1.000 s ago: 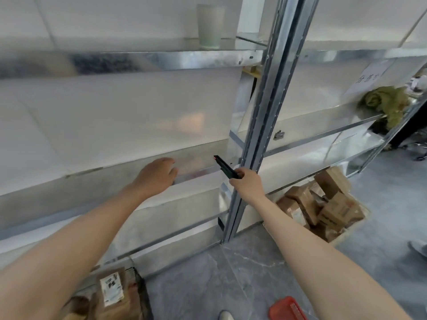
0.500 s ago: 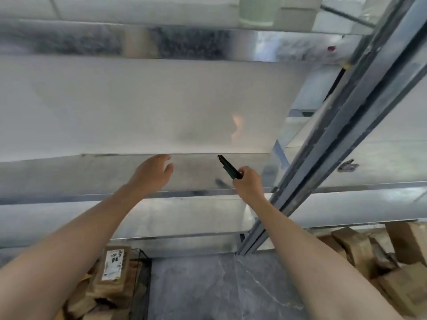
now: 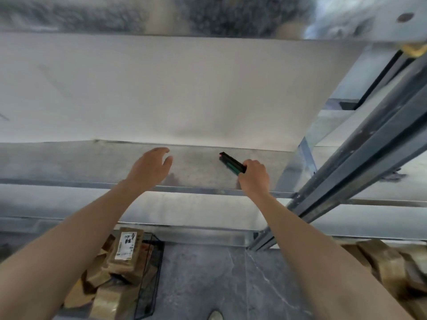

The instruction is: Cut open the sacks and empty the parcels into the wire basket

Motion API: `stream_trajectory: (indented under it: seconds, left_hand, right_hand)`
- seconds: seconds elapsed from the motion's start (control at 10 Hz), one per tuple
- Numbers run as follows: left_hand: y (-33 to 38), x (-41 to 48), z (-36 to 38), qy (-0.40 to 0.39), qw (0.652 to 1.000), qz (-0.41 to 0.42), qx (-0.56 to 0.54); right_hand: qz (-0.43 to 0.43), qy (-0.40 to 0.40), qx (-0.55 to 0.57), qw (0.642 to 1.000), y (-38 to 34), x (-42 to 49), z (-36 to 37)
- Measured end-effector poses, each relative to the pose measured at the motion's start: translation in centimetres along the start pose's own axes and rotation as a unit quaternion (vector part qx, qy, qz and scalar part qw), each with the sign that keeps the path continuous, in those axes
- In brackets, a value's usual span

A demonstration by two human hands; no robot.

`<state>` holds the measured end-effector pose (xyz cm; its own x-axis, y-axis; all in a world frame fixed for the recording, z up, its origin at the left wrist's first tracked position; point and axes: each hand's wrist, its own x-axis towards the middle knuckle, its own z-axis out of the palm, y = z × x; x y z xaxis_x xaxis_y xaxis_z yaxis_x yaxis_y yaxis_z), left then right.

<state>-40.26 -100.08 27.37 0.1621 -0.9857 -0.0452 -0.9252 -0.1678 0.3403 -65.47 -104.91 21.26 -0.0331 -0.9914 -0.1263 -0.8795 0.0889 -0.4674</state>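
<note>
Parcels [image 3: 126, 249] sit in the wire basket [image 3: 151, 280], below-left of the left hand [image 3: 150, 167]. A second brown pile [image 3: 381, 264] lies below-right of the right hand [image 3: 254, 175]. No sack in view.

Since a second ago the view has closed in on the metal shelf [image 3: 203, 174]. Both hands are now over its deck, and the box cutter [image 3: 232, 163] is lower. It looks like the cutter is being parked, so cutting is probably paused or finished.

Both arms are extended, hands apart. The left hand is relaxed and holds nothing. The right fist wraps the cutter's rear end, with the tip pointing up-left.

Black cutter [image 3: 232, 163] handle end covered, wire basket [image 3: 151, 280] cropped below, label [image 3: 126, 245] illegible
</note>
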Motion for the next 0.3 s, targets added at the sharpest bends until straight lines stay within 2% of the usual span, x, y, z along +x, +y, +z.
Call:
stream_trajectory:
  seconds: [0.1, 0.3]
  left_hand:
    - [-0.5, -0.5, -0.5, -0.009, 1.000, -0.003, -0.005]
    - [-2.3, -2.4, -1.9, 0.016, 0.999, 0.015, -0.024]
  right_hand:
    - [0.003, -0.012, 0.029, 0.999, -0.2, -0.2, -0.4]
    - [0.002, 0.037, 0.114, 0.993, -1.8, -2.1, -1.4]
